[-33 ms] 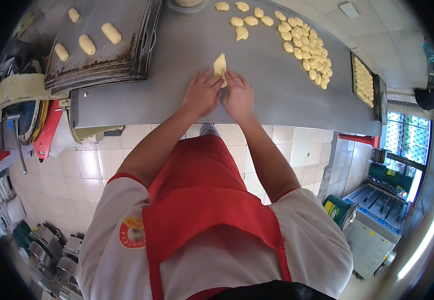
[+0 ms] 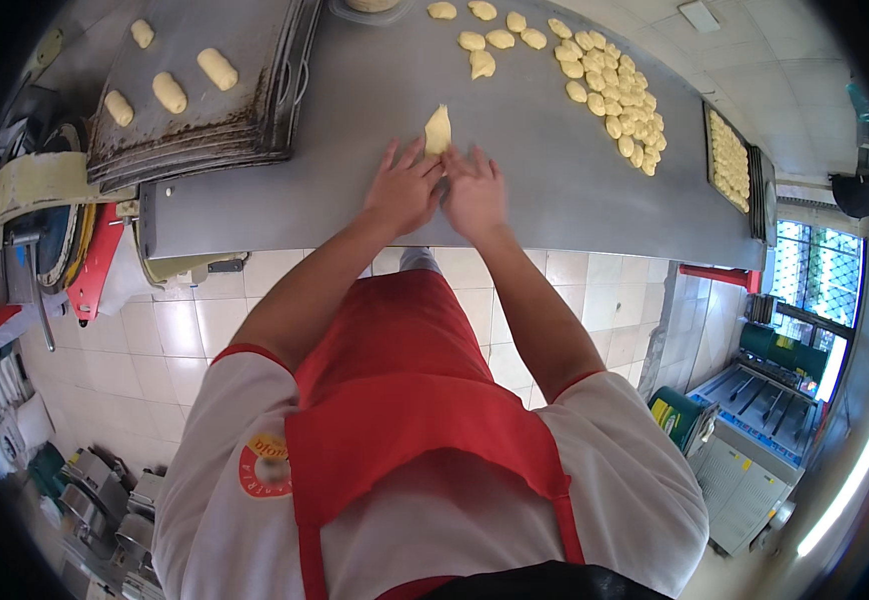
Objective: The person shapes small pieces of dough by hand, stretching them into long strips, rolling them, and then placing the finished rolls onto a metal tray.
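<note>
A flattened, pointed piece of pale yellow dough [image 2: 438, 128] lies on the grey metal worktable [image 2: 355, 90]. My left hand [image 2: 404, 191] touches its lower end from the left, fingers spread and slightly bent. From the right, my right hand [image 2: 474, 197] rests its fingertips on the same end, fingers apart and curved. The dough's bottom edge is partly hidden under the fingers. Beyond it are several small dough pieces [image 2: 482, 63] and, to the right, a large cluster of dough balls [image 2: 625, 110].
Stacked dark baking trays [image 2: 235, 130] with several dough rolls [image 2: 170, 92] sit at the left. A filled tray [image 2: 729, 160] stands at the table's right end, a round container [image 2: 372, 8] at the back. The table's front edge [image 2: 575, 253] runs just before me, above a tiled floor.
My fingers have shifted very slightly on the dough, and a little less of its lower end shows between them. Little else differs.
</note>
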